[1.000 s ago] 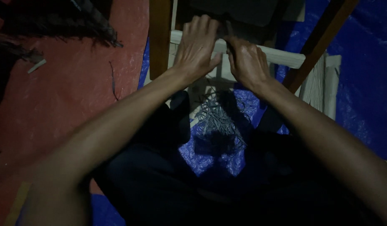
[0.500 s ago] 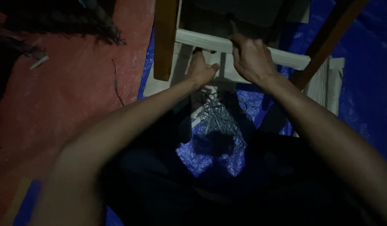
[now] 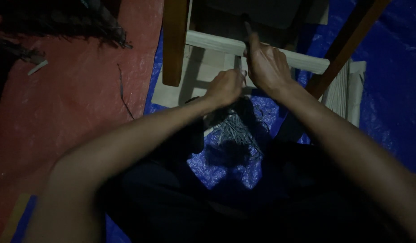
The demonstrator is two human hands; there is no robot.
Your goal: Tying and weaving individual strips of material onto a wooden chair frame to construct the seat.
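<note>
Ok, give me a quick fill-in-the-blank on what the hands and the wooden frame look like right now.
1. The right hand rests on the pale ____ rail.
2. The left hand sits just ____ that rail in the picture, closed around a thin strand.
3. The sheet under the frame on the right is ____.
4. The mat on the left is ____.

Missing words: wooden; below; blue; red

Pale, unfinished wooden rail [image 3: 217, 44], cream-white, crossing between two darker orange-brown wooden legs [image 3: 175, 40]. Blue tarp [image 3: 388, 90], crinkled sheen, along right edge and under the centre. Red-brown tarp [image 3: 73, 103] covering left side. Grey bundle of strands [image 3: 235, 130] on the blue. Black trousers [image 3: 181, 198] at bottom edge.
</note>
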